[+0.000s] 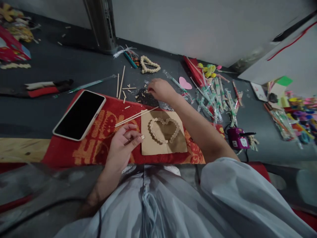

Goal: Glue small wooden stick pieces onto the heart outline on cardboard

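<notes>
My left hand (pixel 125 142) is closed in a pinch on a short piece of wooden stick (pixel 143 137), just left of a brown cardboard square (pixel 162 149). On that square lies a heart outline (pixel 151 129) built from small pale stick pieces. My right hand (pixel 159 90) reaches past the cardboard to scattered cut stick pieces (pixel 139 96) on the dark table. Its fingers are pressed together and point down; whatever they hold is hidden. Long thin sticks (pixel 135 116) lie across the red cloth (pixel 99 145) between my hands.
A phone (pixel 79 115) rests on the cloth at left, with red-handled pliers (pixel 47 89) beyond it. Another heart frame (pixel 150 65) lies farther back. Wrapped glue sticks (pixel 215 96), a pink paper heart (pixel 185 83) and a purple device (pixel 238 138) are at right.
</notes>
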Demonstrator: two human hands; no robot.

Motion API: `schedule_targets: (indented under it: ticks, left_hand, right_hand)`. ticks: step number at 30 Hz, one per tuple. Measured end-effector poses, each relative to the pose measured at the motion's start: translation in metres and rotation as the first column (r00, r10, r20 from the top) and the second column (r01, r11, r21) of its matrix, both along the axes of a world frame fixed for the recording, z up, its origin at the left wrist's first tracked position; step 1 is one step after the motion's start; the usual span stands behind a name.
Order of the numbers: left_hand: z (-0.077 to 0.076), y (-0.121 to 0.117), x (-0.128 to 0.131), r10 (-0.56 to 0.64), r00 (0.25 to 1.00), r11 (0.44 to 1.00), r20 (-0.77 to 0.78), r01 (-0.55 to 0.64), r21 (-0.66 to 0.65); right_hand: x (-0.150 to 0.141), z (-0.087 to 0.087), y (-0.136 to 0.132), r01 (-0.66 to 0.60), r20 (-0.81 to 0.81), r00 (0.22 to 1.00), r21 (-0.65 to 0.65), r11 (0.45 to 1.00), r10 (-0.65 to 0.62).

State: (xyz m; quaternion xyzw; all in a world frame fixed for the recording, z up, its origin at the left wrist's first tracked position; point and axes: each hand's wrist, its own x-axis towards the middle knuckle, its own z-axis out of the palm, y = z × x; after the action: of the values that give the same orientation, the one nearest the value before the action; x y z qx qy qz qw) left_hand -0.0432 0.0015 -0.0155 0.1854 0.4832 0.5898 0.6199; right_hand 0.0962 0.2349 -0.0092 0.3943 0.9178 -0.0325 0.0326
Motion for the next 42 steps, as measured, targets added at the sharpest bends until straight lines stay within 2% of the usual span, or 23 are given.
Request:
schedule_targets:
  ticks: [4, 10, 19, 28, 35, 42]
  left_hand:
    - [-0.001, 0.0, -0.002, 0.008, 1.0, 1.0, 0.011, -0.008, -0.006]
    - [0.0, 0.0, -0.004, 0.017, 1.0, 1.0, -0.015, -0.017, -0.017]
    - [-0.002, -0.003, -0.006, 0.019, 1.0, 1.0, -0.014, -0.019, 0.01]
    - [0.0, -0.005, -0.006, 0.02, 1.0, 1.0, -0.007, -0.02, 0.023]
    - [-0.001, -0.006, -0.006, 0.024, 0.998, 0.998, -0.056, -0.021, 0.056]
    - [-0.006, -0.003, -0.001, 0.053, 0.994, 0.994, -0.098, -0.043, 0.1]
  right_hand:
    - [-0.003, -0.004, 0.005, -0.022, 0.005, 1.0, -0.025, 0.999, 0.022]
    - [-0.007, -0.012, 0.014, -0.049, 0.007, 0.999, 0.01, 0.999, 0.049]
    - [-0.013, -0.012, 0.016, -0.022, 0.047, 0.999, 0.018, 1.0, 0.022]
    - [-0.014, -0.008, 0.008, -0.162, 0.125, 0.98, 0.074, 0.984, 0.152]
    - [-0.004, 0.01, -0.001, 0.01, -0.051, 0.999, 0.032, 0.999, -0.008]
    - [0.013, 0.018, -0.033, 0.004, -0.282, 0.959, -0.05, 0.999, -0.018]
